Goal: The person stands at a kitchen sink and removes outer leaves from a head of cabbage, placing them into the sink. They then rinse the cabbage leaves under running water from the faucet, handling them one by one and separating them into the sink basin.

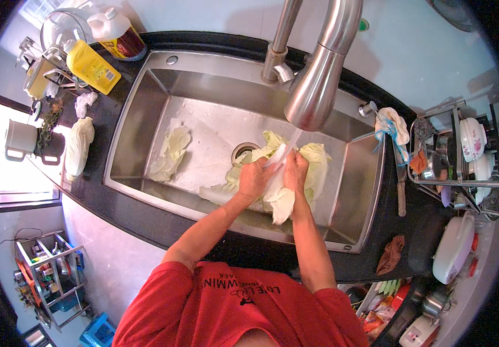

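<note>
Inside the steel sink (203, 107), my left hand (254, 180) and my right hand (296, 172) are closed on a pale cabbage leaf (282, 203). A stream of water (291, 142) from the faucet head (313, 98) runs down onto it between my hands. More yellow-green cabbage leaves (317, 155) lie around and beneath my hands, partly hidden by them. Apart from these, a separate clump of leaves (171, 151) rests on the left part of the sink floor. The drain (243, 151) is partly covered by leaves.
Left on the black counter are a whole napa cabbage (79, 149), a yellow bottle (93, 66) and a large jug (116, 33). To the right stand a knife (401, 196), a brown cloth (390, 254) and a dish rack (457, 183) with bowls. The faucet hangs low above my hands.
</note>
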Demonstrator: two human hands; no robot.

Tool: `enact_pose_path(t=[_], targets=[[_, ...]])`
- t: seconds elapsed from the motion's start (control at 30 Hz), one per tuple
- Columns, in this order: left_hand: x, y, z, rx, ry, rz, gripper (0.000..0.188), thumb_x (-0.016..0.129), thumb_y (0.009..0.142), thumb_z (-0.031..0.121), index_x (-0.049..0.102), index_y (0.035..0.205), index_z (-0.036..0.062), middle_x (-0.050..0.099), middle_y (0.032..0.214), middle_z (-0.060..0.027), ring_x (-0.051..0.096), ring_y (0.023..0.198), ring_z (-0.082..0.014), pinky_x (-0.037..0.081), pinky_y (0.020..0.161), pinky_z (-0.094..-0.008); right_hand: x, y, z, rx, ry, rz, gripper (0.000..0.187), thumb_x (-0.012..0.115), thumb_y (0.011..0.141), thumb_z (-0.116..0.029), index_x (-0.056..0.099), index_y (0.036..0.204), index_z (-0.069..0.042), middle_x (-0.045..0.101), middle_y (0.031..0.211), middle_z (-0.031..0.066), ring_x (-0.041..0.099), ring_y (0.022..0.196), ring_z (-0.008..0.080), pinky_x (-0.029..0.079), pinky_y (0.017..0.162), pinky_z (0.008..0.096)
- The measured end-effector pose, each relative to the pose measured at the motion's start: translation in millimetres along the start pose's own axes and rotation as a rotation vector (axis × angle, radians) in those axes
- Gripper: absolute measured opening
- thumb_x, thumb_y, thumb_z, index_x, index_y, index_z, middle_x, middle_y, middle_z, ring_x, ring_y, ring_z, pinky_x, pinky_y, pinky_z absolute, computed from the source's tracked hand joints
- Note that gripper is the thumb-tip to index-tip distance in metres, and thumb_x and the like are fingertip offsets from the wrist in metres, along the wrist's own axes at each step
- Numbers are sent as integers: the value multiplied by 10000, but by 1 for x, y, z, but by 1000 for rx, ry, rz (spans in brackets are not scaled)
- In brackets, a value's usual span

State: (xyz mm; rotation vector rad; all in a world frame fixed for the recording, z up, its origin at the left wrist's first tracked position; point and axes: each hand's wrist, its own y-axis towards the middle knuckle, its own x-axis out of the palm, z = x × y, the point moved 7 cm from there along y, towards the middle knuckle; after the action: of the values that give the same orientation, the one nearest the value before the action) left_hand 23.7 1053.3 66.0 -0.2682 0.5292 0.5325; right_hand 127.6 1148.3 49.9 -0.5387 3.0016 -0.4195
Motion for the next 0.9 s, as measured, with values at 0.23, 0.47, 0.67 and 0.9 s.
enact_pose_path(t=[0.23,0.47,0.67,0.9], targets=[[3,-6,15,17,166,126,285,476,895,307,484,811,35,585,721,-217,575,671,-423,440,568,-501,20,1,-4,-56,260,-160,213,575,862,-118,537,1063,-60,588,844,16,541,729,103,456,604,257],[-8,-38,18,63,90,32,216,538,861,195,529,1014,43,607,853,-199,585,727,-410,459,609,-476,20,-19,31,290,398,-318,196,553,876,-143,594,1035,-36,632,883,59,587,816,138,485,730,282],[-12,-30,-5,71,-315,42,236,556,860,114,481,1068,33,591,954,-182,589,865,-320,459,741,-371,43,-46,-36,-189,-15,-429,267,441,935,-145,573,1112,6,625,982,62,561,941,130,429,854,265],[10,-25,-10,104,-506,-2,229,544,886,115,482,1089,28,589,926,-102,545,838,-155,449,747,-317,21,-14,-63,-172,-57,-367,305,495,920,-196,557,1146,-1,616,1013,61,561,968,131,445,831,271]])
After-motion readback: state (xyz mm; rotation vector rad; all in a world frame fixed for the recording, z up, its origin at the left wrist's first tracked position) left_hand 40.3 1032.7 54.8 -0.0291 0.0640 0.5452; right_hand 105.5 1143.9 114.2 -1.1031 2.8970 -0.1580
